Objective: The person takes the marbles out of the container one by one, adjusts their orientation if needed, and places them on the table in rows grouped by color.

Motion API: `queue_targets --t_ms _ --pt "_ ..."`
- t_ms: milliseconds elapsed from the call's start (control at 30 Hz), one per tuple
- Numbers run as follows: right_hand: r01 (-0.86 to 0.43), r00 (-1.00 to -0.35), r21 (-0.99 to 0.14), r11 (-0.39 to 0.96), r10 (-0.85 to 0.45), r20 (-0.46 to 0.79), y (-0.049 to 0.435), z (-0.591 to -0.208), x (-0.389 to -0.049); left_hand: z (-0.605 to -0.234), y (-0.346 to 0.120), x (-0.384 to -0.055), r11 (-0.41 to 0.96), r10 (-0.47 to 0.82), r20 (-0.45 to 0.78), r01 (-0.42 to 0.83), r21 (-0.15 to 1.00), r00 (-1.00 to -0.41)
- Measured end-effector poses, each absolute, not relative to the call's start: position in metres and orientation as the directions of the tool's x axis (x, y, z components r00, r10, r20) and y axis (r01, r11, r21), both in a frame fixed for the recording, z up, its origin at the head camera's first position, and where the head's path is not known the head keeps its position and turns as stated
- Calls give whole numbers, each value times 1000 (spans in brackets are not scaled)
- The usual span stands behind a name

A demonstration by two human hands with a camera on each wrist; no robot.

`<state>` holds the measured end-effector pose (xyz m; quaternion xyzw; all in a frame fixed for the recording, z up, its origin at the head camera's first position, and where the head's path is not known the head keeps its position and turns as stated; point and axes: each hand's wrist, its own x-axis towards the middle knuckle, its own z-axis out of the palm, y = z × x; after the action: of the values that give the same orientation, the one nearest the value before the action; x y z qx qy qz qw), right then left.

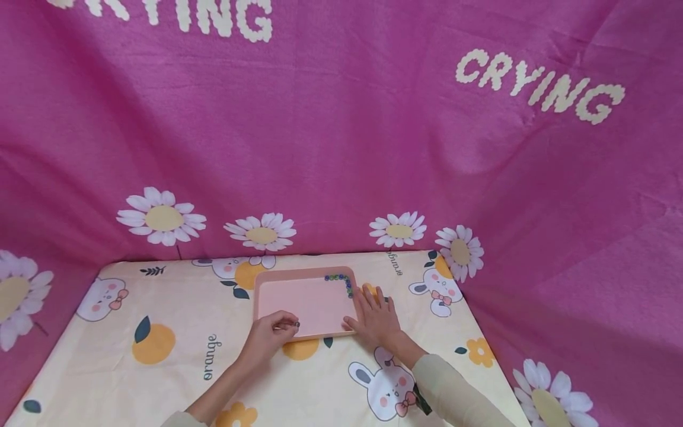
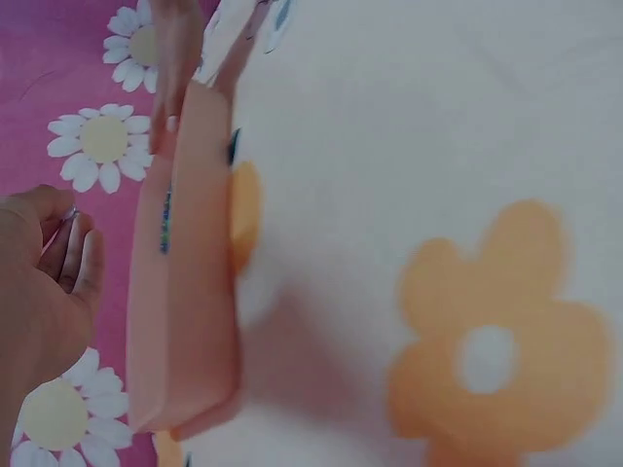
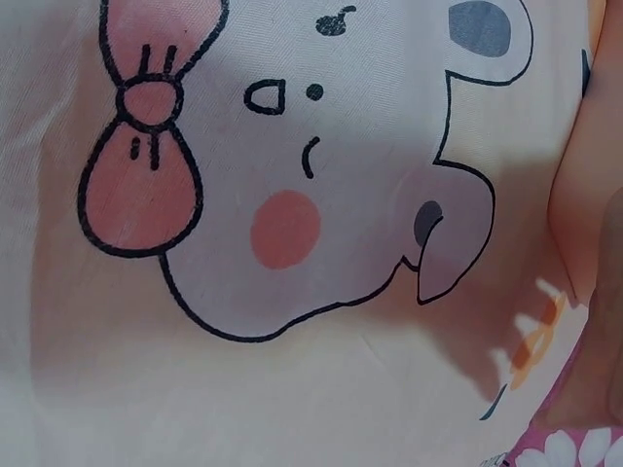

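A shallow pink tray [image 1: 299, 299] lies on the cloth. Several blue and green glass marbles [image 1: 348, 283] form a bent row along its back right corner; the left wrist view also shows the marbles [image 2: 165, 229] over the rim. At the tray's front left, my left hand [image 1: 271, 333] pinches a small marble [image 1: 297, 324] between thumb and fingers, above the tray. My right hand [image 1: 377, 318] rests at the right rim with its fingers spread. Only a sliver of the right hand [image 3: 599, 360] enters the right wrist view.
A cream tablecloth [image 1: 176, 379] printed with rabbits, oranges and flowers covers the table. Magenta drapes [image 1: 331, 148] with daisies and lettering hang behind the table and at both sides.
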<state>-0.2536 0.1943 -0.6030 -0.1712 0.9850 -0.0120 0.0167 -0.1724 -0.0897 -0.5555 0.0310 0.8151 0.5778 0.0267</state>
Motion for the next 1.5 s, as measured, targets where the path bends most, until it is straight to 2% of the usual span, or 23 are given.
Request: queue_targets --t_ms 400,800,1033,1500 --pt "-328 -943 -21 945 -328 -44 196 -603 -252 -575 -104 -130 361 74 -156 -119 925 -985" --pt "-340 -940 6 940 -340 -26 196 -603 -252 -601 -111 -126 457 0 -139 -124 881 -990" --pt "-344 -938 -22 939 -344 -26 196 -605 -252 -614 -114 -125 493 -34 -143 -141 859 -989" --pt "-344 -939 -10 939 -344 -14 196 -605 -254 -617 -115 -130 555 -55 -121 -131 821 -991"
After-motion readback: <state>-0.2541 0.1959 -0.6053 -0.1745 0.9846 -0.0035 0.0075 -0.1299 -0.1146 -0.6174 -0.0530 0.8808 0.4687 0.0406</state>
